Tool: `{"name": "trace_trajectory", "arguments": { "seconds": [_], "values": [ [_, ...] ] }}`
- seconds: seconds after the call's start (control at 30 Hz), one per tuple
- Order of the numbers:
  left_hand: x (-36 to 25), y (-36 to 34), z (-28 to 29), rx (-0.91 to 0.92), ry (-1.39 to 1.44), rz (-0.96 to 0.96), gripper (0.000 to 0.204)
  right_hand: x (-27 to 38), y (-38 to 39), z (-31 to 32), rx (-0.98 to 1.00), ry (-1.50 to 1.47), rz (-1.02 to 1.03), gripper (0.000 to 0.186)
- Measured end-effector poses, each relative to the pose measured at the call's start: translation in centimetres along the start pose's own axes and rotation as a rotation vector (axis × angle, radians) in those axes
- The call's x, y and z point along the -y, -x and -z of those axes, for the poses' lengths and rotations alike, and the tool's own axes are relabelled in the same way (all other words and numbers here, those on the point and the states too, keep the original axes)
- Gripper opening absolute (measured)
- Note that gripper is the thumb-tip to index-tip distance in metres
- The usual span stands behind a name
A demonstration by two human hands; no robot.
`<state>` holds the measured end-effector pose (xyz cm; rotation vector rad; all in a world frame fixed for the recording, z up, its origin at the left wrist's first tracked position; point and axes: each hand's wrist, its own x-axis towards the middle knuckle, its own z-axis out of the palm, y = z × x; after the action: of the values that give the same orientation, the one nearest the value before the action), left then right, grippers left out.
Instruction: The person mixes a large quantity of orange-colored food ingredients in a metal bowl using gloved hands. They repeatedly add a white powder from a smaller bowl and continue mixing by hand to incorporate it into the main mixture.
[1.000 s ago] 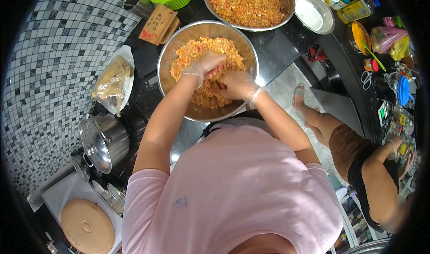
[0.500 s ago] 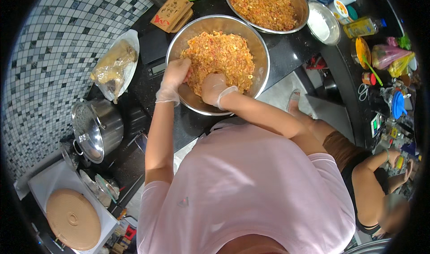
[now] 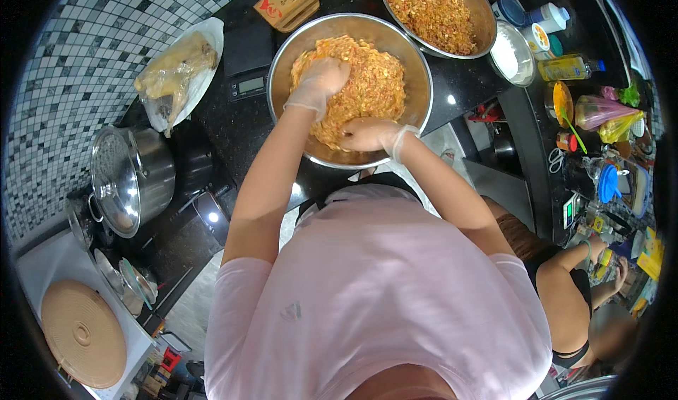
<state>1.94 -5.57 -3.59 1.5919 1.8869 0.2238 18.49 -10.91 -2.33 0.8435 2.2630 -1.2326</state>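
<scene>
Change: since 0.5 s ago our left hand (image 3: 318, 82) has gone from the bowl's left rim onto the orange mix; right hand (image 3: 371, 133) holds near the close rim as before. We read this as both hands back in the kneading.
Head view, left hand: gloved, fingers curled down into the heap, pressing or grabbing a clump; can't tell how tight.
Head view, right hand: gloved, lying flat-ish on the mix at the near side, fingers loosely bent, partly sunk in; not a clear clench.
Mix: orange shredded mixture (image 3: 367, 82) fills the steel bowl (image 3: 417, 68), which sits on the dark counter (image 3: 233, 124) right in front of us.
Far right: second steel bowl (image 3: 477, 8) w/ similar mix, just beside the first.
Left: plate w/ a bagged item (image 3: 173, 75), scale (image 3: 244, 61) beside our bowl, lidded steel pot (image 3: 134, 177) near-left.
Right: bottles & small tubs (image 3: 565, 64); another person (image 3: 565, 294) sits low, near-right, apart from our hands.
</scene>
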Motion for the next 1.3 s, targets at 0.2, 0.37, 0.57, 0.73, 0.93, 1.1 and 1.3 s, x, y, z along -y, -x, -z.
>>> {"name": "trace_trajectory", "arguments": {
  "seconds": [0.2, 0.37, 0.57, 0.73, 0.93, 1.1, 1.3],
  "values": [
    [1.7, 1.4, 1.1, 0.116, 0.21, 0.011, 0.044, 0.7, 1.2, 3.9, -0.16, -0.03, 0.137, 0.032],
    [2.6, 5.1, 1.1, 0.225, 0.311, 0.167, 0.045, -0.2, -4.5, 8.9, -0.294, -0.922, 0.096, 0.029],
    [0.8, 7.6, -1.0, 0.177, -0.015, 0.139, 0.045, 1.0, -9.8, 9.0, -0.283, -0.854, -0.27, 0.035],
    [1.3, 9.5, -1.0, 0.145, 0.091, 0.118, 0.043, -0.7, -10.7, 9.8, -0.308, -1.132, -0.208, 0.031],
    [3.4, 8.4, 2.3, -0.136, 0.376, 0.171, 0.044, -0.7, -2.9, 7.4, -0.213, -0.855, -0.24, 0.03],
    [4.0, 1.6, 1.9, -0.089, 0.141, 0.267, 0.048, 0.0, -3.0, 4.2, -0.404, -0.595, -0.357, 0.029],
    [7.4, -1.1, -1.0, -0.104, 0.182, 0.198, 0.047, 1.2, -5.6, 8.0, -0.283, -1.104, 0.015, 0.029]
  ]
}}
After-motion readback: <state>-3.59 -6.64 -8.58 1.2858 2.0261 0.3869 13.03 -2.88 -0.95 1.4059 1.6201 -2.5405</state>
